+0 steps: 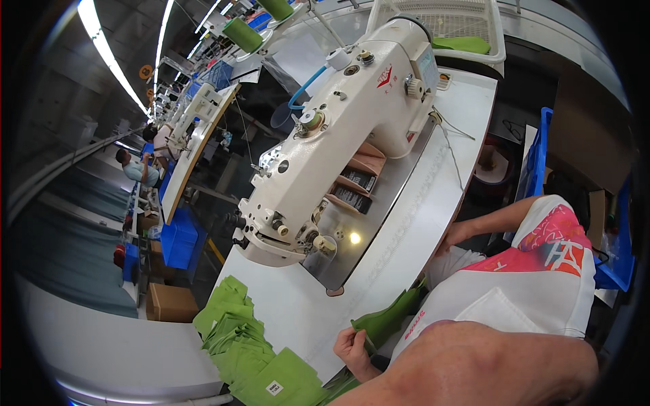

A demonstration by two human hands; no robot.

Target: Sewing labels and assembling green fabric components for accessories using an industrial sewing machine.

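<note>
"Long white ceiling lamps (101,54) run above a dim workshop. What stands nearest?"

"Its glossy white metal sewing machine (359,115), set on a smooth white tabletop (406,250). Beyond it sits a cone of green thread (242,35)."

"And the person's hands?"

"Well apart. The left hand (352,348) has its fingers closed on the edge of a soft leaf-green cloth piece (386,319), which lies at the tabletop's near edge, against the person's front."

"What about the right hand (456,233)?"

"It is low beside the tabletop edge, near the lap. Its fingers are hidden, so whether they grip anything, one cannot tell."

"Is more green cloth about?"

"Yes, a loose heap of flat green cloth pieces (233,331) lies at the tabletop's left end, the front one bearing a small white label (274,388). Another green piece (462,44) rests in a white plastic mesh basket (499,40) past the machine."
</note>
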